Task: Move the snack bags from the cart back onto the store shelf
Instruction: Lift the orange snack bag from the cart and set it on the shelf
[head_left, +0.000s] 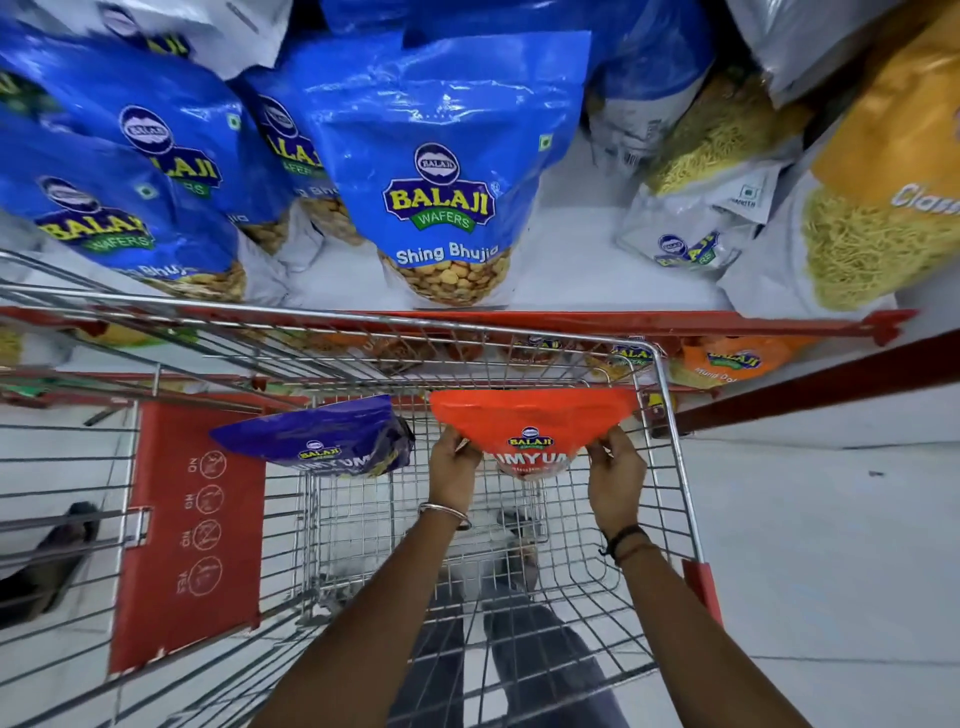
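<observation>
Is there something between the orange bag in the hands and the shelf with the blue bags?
Yes. The orange bag sits low inside the cart; the cart's front rim crosses above it, before the shelf. Past that, a bare gap shows right of the Shing Bhujia bag.

Grocery shop aisle. Red-edged store shelf (571, 318) stocked with rows of branded blue snack bags (441, 171) and yellow sev packs (857, 249), more packets on lower tier. Wire shopping cart (670, 467) with red child-seat flap (192, 530), pale tiled floor (831, 545).
</observation>
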